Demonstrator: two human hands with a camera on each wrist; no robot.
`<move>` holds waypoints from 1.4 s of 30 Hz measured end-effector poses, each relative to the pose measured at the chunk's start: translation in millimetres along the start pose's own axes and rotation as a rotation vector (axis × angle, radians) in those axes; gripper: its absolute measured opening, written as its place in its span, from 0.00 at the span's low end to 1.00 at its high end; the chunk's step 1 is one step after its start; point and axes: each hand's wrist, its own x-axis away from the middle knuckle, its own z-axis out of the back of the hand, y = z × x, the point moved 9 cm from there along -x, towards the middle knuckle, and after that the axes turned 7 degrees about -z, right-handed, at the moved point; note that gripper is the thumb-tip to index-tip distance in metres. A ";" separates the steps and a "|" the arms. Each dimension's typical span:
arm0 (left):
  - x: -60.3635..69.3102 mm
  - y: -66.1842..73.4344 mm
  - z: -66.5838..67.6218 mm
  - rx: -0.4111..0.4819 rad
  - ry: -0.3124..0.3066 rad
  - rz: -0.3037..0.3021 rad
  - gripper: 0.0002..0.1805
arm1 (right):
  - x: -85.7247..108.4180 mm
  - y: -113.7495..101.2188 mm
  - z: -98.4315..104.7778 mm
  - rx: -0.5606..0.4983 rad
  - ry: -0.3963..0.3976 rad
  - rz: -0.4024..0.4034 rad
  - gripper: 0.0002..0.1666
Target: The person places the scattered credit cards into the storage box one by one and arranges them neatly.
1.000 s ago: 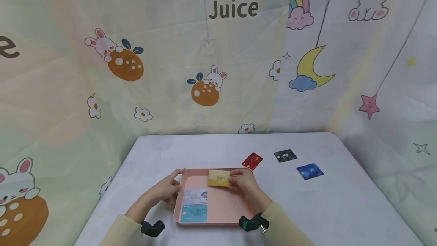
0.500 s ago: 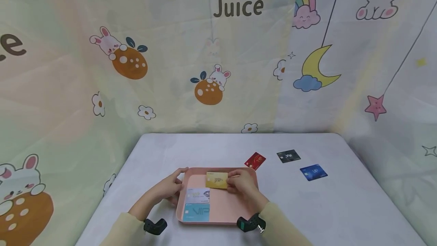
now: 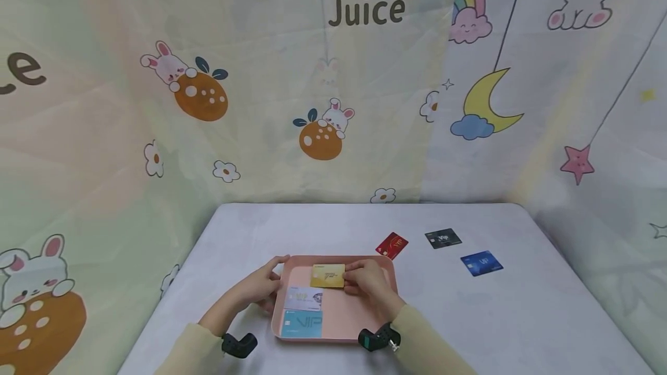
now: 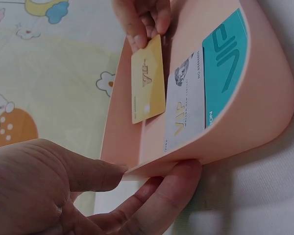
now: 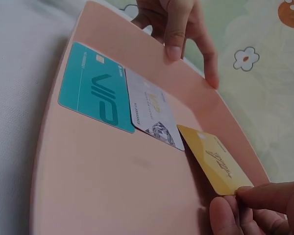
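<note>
My right hand (image 3: 371,283) pinches the right short edge of a yellow bank-style card (image 3: 327,276) between thumb and fingers. The card hovers tilted over the far part of a pink tray (image 3: 349,323), as the right wrist view also shows. My left hand (image 3: 260,287) holds the tray's left side, its thumb (image 4: 105,174) at the rim and its other fingers against the outer wall. Inside the tray, along the left, lie a white VIP card (image 5: 149,105) and, on its near side, a teal VIP card (image 5: 95,90). Their long edges adjoin.
Outside the tray, a red VIP card (image 3: 392,245) lies just behind its far right corner. Farther right on the white-covered table (image 3: 500,317) are a black card (image 3: 443,238) and a blue card (image 3: 482,263). A printed cloth (image 3: 260,74) hangs behind and beside the table.
My right hand has moved the yellow card a little to the left over the tray. My left hand keeps its hold on the tray. The head view has shifted slightly.
</note>
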 end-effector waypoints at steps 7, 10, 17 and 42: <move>0.0 0.5 0.5 0.001 -0.003 0.001 0.37 | -3.2 -5.8 -8.7 0.018 0.004 0.029 0.13; 0.6 1.2 -0.2 0.006 -0.006 -0.006 0.38 | -6.7 -5.5 -12.0 0.005 0.011 0.024 0.12; 1.1 1.8 -1.1 0.012 -0.010 -0.021 0.38 | -11.5 -5.6 -21.3 -0.028 0.011 0.018 0.10; 3.1 1.6 -1.5 0.015 -0.003 -0.003 0.38 | -8.1 -9.3 -45.7 -0.157 -0.079 0.023 0.13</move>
